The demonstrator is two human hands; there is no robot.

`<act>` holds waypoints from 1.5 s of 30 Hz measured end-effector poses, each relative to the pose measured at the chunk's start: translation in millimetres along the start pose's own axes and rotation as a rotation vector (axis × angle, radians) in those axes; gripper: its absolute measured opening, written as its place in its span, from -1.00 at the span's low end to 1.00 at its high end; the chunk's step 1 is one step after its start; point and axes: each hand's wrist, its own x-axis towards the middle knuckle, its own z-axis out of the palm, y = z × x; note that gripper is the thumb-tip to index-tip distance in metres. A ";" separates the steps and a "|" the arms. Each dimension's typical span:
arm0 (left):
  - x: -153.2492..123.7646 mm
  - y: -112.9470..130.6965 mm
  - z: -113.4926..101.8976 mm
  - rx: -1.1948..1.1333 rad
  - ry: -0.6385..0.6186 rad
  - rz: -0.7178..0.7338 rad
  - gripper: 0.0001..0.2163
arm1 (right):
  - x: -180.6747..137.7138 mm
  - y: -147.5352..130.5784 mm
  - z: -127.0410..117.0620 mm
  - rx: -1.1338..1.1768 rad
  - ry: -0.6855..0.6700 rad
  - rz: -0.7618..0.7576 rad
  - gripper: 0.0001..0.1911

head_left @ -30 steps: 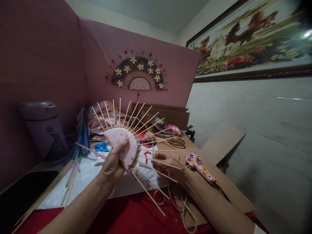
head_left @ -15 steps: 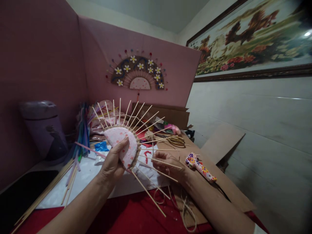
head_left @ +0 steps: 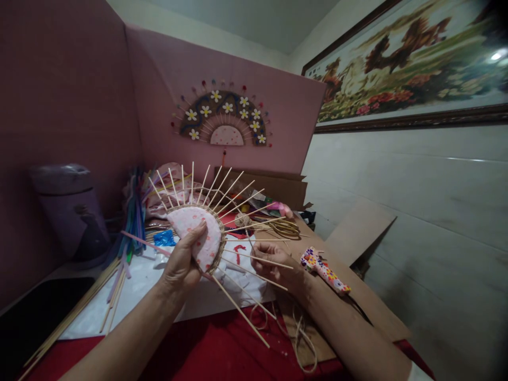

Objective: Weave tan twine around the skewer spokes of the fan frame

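My left hand (head_left: 181, 264) grips a half-round fan base (head_left: 211, 239) covered in pink spotted cloth, thumb on its front and the other fingers behind. Thin wooden sticks (head_left: 234, 184) fan out from its curved edge, where a band of woven twine (head_left: 221, 253) runs. To the right, my right hand (head_left: 273, 260) is closed among the lower sticks, its fingertips pinching a strand of jute twine (head_left: 249, 238). Part of that strand arcs behind the upper sticks. Below the right hand, loops of twine (head_left: 305, 341) lie on cardboard.
A flower-patterned glue gun (head_left: 325, 270) lies right on the cardboard (head_left: 377, 312). Bundled sticks (head_left: 75, 301) and coloured strips (head_left: 135, 217) are at left, near a purple tumbler (head_left: 73, 217). A finished fan (head_left: 222, 100) hangs on the pink panel behind. A twine ball (head_left: 242, 219) sits behind.
The fan base has shifted very slightly left. My right hand has drawn a little away from the sticks, still pinching the twine.
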 end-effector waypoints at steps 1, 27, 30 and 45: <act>0.3 0.4 0.0 -0.011 0.002 -0.001 -0.90 | -0.8 -2.1 -0.7 -0.003 0.010 -0.003 -0.72; -2.1 2.0 5.3 0.023 0.051 -0.070 -0.91 | -86.9 -53.5 -74.1 -1.699 0.891 0.450 -0.45; -3.1 3.3 5.9 0.014 0.030 -0.077 -0.91 | -90.7 -45.4 -78.3 -1.702 0.794 0.426 -0.40; -1.5 2.8 4.1 0.006 0.034 -0.042 -0.91 | -107.7 -60.9 -88.1 -0.800 0.539 0.286 -0.56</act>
